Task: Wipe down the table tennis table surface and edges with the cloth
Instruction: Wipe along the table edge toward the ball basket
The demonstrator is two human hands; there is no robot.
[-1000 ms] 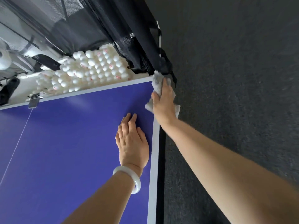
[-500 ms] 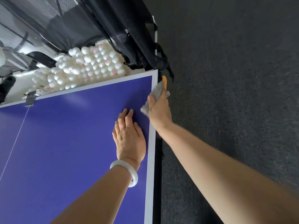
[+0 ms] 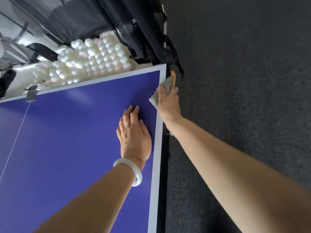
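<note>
The blue table tennis table fills the left half of the view, with a white border along its right edge and far end. My right hand grips a grey cloth over the table's right edge, just short of the far corner. Its fingers wrap down the side and are partly hidden. My left hand rests flat on the blue surface beside the right edge, fingers straight, with a white bangle at the wrist.
Beyond the far end lies a tray of several white balls under a black catch net. A metal clip sits on the far edge. An orange part shows by the corner. Dark carpet lies right.
My right hand has drawn the cloth back from the far corner along the right edge, a short way toward me. The left hand has stayed flat in place.
</note>
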